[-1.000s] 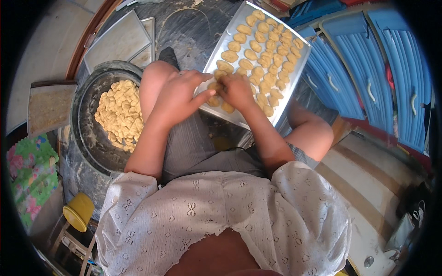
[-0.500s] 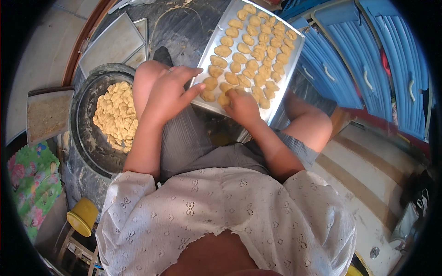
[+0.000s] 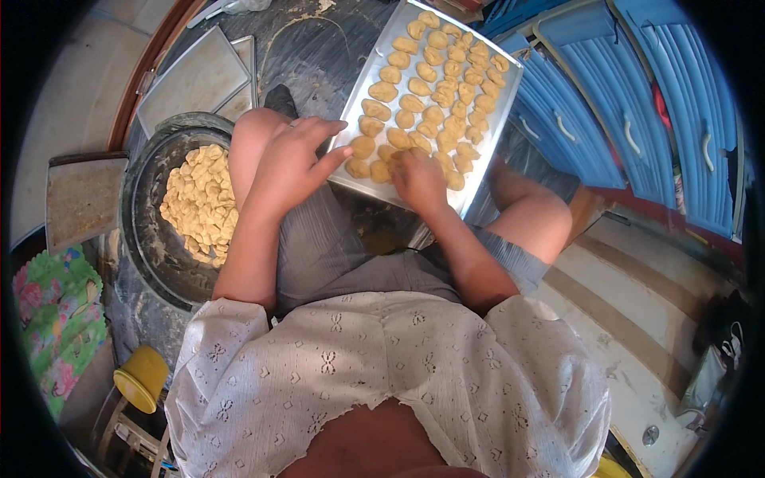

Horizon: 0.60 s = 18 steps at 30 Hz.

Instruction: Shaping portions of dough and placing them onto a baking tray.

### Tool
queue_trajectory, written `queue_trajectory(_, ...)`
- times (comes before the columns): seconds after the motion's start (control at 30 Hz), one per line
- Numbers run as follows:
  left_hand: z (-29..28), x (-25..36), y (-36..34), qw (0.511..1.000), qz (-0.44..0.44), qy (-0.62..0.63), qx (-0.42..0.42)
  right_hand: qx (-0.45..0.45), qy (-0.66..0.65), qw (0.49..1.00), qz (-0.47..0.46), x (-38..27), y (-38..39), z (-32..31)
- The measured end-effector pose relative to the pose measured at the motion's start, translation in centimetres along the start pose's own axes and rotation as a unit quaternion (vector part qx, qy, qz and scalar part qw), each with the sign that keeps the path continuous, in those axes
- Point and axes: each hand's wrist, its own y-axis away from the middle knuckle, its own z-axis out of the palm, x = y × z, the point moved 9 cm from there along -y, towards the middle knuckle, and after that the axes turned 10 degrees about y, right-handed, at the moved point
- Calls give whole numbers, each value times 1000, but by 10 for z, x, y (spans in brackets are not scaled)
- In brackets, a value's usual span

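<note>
A shallow metal tray (image 3: 351, 107) lies slanted across my lap, bearing rows of yellow-brown dough pieces (image 3: 382, 92), several of them touching in the right-hand columns. At its near edge, my right hand (image 3: 422, 183) bends its fingers down, closed around a dough piece in the nearest row; the fingertips partly cover it. My left hand (image 3: 295, 163) is over my left knee, with thumb and forefinger stretched apart toward the tray's left rim. Its other fingers are partly hidden, and nothing shows in its grasp.
To my left stands a wide dark basin (image 3: 143, 231) with a heap of dough lumps (image 3: 199, 199). Flat trays (image 3: 195, 84) lie beyond it, and a browned tray (image 3: 84, 199) sits beside it. A yellow bucket (image 3: 142, 378) is lower left; blue louvred cabinet doors (image 3: 598, 103) stand right.
My right hand has shifted slightly right along the near row, uncovering a dough piece on its left. My left hand stays in nearly the same place beside the tray.
</note>
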Motion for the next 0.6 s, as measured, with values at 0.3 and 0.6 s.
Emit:
queue_trajectory(0.3, 2, -3, 0, 1000, -11, 8, -7, 35, 51, 998, 30, 21, -27, -4)
queue_trajectory(0.6, 1, -2, -1, 1000, -10, 20, -8, 36, 58, 997, 20, 26, -43, -1)
